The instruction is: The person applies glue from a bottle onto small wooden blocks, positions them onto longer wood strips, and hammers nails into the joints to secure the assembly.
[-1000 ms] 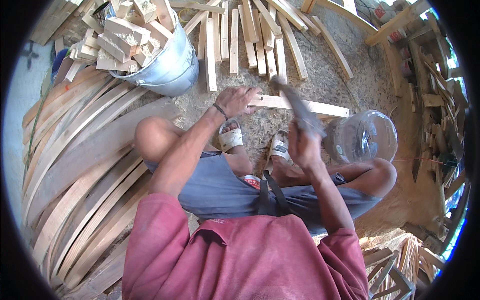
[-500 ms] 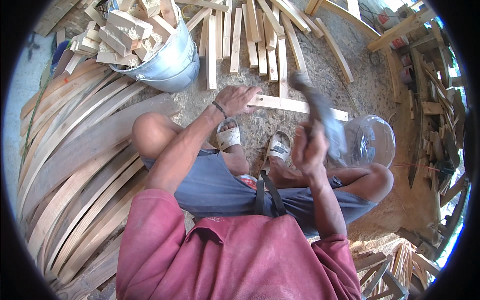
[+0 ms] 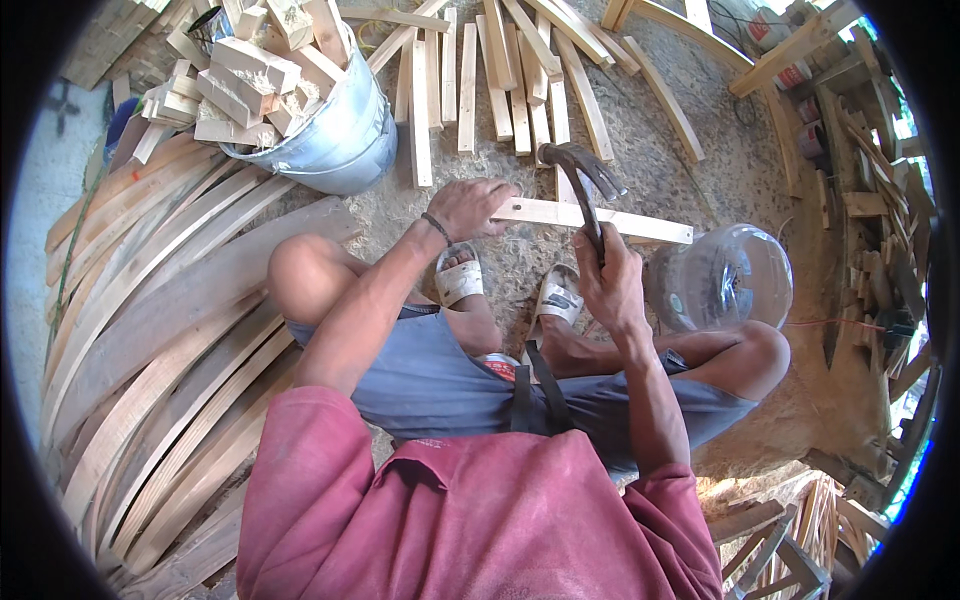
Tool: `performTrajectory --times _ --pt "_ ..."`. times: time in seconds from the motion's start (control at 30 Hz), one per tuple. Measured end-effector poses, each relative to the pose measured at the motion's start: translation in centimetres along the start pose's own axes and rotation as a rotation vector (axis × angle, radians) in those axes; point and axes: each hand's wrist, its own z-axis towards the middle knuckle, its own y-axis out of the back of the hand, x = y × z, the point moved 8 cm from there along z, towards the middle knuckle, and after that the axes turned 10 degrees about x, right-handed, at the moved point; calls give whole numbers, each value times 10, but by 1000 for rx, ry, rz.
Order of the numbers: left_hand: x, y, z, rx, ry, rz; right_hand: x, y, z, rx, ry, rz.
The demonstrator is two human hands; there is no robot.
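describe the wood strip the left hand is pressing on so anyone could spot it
Start at the metal bucket of wood blocks, then look right to the sawdust in front of the sandalled feet. The pale strip lies crosswise under the left hand, while its neighbours fan away lengthwise.

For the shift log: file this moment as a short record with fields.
Left hand: pressing down one end of a pale flat wooden slat on the sawdust floor.
Right hand: gripping a dark claw hammer, head raised above the slat.
Beside right knee: clear round plastic jar.
Upper left: grey metal bucket heaped with wood offcuts.
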Motion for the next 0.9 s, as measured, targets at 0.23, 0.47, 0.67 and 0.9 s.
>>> performTrajectory --times 0.23,0.47,0.67,0.9 --pt "0 6 5 104 134 -70 -22 13 -8 -24 -87 1" --pt "25 21 9 150 347 -307 -42 64 -15 -270 -39 129" --pt "54 74 -4 -152 222 -955 -34 138 -59 -594 155 651" --pt "69 117 -31 -389 117 -1311 -67 190 -113 -1052 236 840"
